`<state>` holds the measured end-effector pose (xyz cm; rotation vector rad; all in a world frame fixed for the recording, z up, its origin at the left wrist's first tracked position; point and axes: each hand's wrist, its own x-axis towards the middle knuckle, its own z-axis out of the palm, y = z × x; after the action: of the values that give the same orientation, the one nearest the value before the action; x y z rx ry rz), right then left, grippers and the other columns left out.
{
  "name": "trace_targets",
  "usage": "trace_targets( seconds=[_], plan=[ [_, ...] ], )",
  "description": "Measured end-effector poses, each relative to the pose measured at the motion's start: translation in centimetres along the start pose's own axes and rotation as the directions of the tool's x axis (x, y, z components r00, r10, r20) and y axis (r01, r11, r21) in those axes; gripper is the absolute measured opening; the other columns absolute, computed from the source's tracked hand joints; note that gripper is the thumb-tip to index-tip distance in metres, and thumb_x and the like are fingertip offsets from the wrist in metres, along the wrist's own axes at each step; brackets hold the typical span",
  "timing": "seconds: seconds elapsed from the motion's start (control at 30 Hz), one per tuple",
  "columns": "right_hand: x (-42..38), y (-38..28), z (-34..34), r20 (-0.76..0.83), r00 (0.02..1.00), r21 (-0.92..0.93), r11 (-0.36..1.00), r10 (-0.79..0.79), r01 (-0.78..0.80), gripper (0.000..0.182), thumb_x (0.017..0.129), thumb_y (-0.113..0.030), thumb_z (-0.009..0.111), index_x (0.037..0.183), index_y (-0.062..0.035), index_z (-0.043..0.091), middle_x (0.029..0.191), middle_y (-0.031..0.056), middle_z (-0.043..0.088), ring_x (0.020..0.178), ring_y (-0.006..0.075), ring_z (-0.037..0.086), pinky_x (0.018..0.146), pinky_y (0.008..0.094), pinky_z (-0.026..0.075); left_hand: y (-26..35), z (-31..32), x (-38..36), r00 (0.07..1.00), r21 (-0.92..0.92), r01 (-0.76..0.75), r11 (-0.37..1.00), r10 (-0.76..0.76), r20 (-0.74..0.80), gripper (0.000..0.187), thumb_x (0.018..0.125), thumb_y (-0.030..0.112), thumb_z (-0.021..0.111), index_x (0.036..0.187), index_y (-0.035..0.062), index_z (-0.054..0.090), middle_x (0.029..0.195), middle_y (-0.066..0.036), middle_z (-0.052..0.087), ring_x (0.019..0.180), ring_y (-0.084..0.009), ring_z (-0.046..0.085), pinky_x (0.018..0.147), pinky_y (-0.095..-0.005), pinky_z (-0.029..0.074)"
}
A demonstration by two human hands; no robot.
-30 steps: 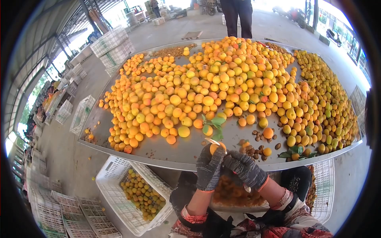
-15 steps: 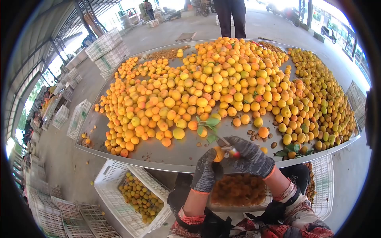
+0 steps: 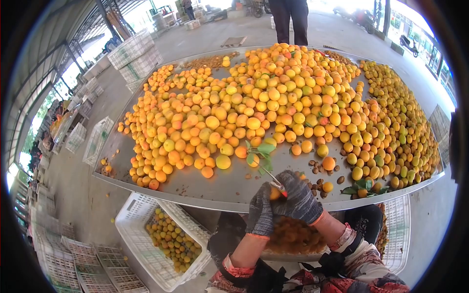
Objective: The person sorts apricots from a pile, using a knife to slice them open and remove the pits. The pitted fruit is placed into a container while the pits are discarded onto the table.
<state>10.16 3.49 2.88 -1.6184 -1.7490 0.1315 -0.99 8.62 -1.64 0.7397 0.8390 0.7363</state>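
Note:
Both of my hands wear grey knitted gloves and meet over the near edge of the metal table [image 3: 224, 190]. My left hand [image 3: 260, 211] is closed round an orange apricot [image 3: 275, 194], which its fingers partly cover. In my right hand [image 3: 299, 198] is a small knife [image 3: 277, 183], its slim metal blade angled up and left and a bit of red showing by the fingers. The knife sits right at the apricot. Just beyond lie green leaves [image 3: 265, 149], and brown pits [image 3: 317, 187] are scattered to the right of my hands.
A large heap of apricots [image 3: 288, 93] covers much of the table; smaller ones [image 3: 405, 127] lie along the right. Below the edge stand a white crate [image 3: 134, 222] with yellow-green fruit and a container of blurred orange-brown pieces [image 3: 293, 237]. A person [image 3: 289, 22] stands beyond the table.
My hands have come slightly nearer to me, and the right hand has turned over the apricot, covering more of it. More pits show beside the right hand. The view has shifted a little.

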Motion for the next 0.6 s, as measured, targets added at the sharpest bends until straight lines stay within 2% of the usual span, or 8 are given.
trace_targets(
  seconds=[0.17,0.23,0.3,0.37,0.43,0.5,0.53,0.6],
  plan=[
    [-0.3,0.1,0.1,0.006,0.994,0.175,0.979,0.105,-0.105,0.052,0.060,-0.019,0.075,0.101,-0.0016,0.049,0.097,0.0148,0.051,0.089,0.0329,0.052,0.075,0.0382,0.044,0.8,0.8,-0.3,0.981,-0.216,0.191,0.957,-0.189,0.030,0.044,0.092,0.034,0.039,0.109,-0.0040,0.052,0.107,-0.013,0.055,0.093,-0.0160,0.055,0.081,-0.0257,0.045],
    [-0.4,-0.1,0.1,-0.007,0.994,0.195,0.975,0.113,-0.109,0.052,0.060,-0.018,0.075,0.101,-0.0015,0.048,0.096,0.0141,0.051,0.088,0.0316,0.052,0.074,0.0375,0.044,0.3,0.7,-0.2,0.987,-0.203,0.157,0.966,-0.161,-0.003,0.044,0.092,0.035,0.039,0.109,-0.0035,0.051,0.106,-0.013,0.055,0.090,-0.0168,0.056,0.079,-0.0258,0.047],
    [-0.9,-0.2,0.0,-0.059,0.975,0.283,0.940,0.215,-0.190,0.052,0.062,-0.020,0.077,0.102,-0.0037,0.049,0.094,0.0102,0.051,0.085,0.0229,0.054,0.073,0.0332,0.045,0.0,1.0,-0.2,0.990,-0.190,0.127,0.974,-0.135,-0.030,0.045,0.092,0.037,0.040,0.109,-0.0030,0.051,0.106,-0.014,0.055,0.088,-0.0176,0.057,0.076,-0.0260,0.048],
    [-1.7,0.1,0.6,-0.095,0.960,0.334,0.917,0.265,-0.220,0.051,0.065,-0.019,0.075,0.105,-0.0036,0.047,0.093,0.0097,0.051,0.084,0.0230,0.054,0.072,0.0326,0.045,0.0,1.3,-0.1,0.975,-0.440,0.218,0.871,-0.209,0.071,0.045,0.090,0.038,0.043,0.109,-0.0015,0.050,0.105,-0.013,0.054,0.090,-0.0199,0.056,0.078,-0.0288,0.047],
    [-2.4,0.7,1.6,-0.131,0.942,0.386,0.891,0.309,-0.239,0.051,0.068,-0.018,0.073,0.107,-0.0034,0.044,0.093,0.0093,0.051,0.082,0.0230,0.054,0.072,0.0319,0.045,-0.5,1.4,0.2,0.976,-0.500,0.218,0.838,-0.181,0.122,0.044,0.089,0.038,0.044,0.108,-0.0011,0.049,0.104,-0.013,0.054,0.091,-0.0209,0.055,0.080,-0.0306,0.047],
    [-2.8,0.9,2.2,-0.227,0.879,0.744,0.657,0.420,-0.121,0.045,0.071,-0.014,0.071,0.106,-0.0043,0.045,0.091,0.0057,0.051,0.078,0.0191,0.055,0.067,0.0294,0.047,-1.4,1.4,0.4,0.973,-0.557,0.224,0.800,-0.154,0.171,0.043,0.089,0.038,0.046,0.107,-0.0007,0.049,0.103,-0.012,0.054,0.092,-0.0218,0.054,0.082,-0.0324,0.046],
    [-2.9,0.6,1.9,-0.229,0.878,0.742,0.659,0.420,-0.121,0.045,0.071,-0.014,0.071,0.106,-0.0043,0.045,0.091,0.0057,0.051,0.078,0.0191,0.055,0.067,0.0294,0.047,-2.1,1.2,0.4,0.974,-0.521,0.132,0.843,-0.014,0.224,0.044,0.085,0.038,0.050,0.109,0.0012,0.047,0.104,-0.013,0.053,0.095,-0.0243,0.053,0.084,-0.0353,0.045],
    [-2.9,-0.7,0.9,0.061,0.779,0.975,0.132,0.624,-0.181,0.041,0.074,-0.012,0.067,0.107,-0.0049,0.044,0.090,0.0036,0.051,0.074,0.0152,0.055,0.063,0.0271,0.048,-1.8,1.4,0.1,0.951,-0.492,0.035,0.870,0.122,0.283,0.046,0.082,0.038,0.054,0.110,0.0031,0.044,0.106,-0.013,0.053,0.098,-0.0268,0.052,0.086,-0.0381,0.043]
  ],
)
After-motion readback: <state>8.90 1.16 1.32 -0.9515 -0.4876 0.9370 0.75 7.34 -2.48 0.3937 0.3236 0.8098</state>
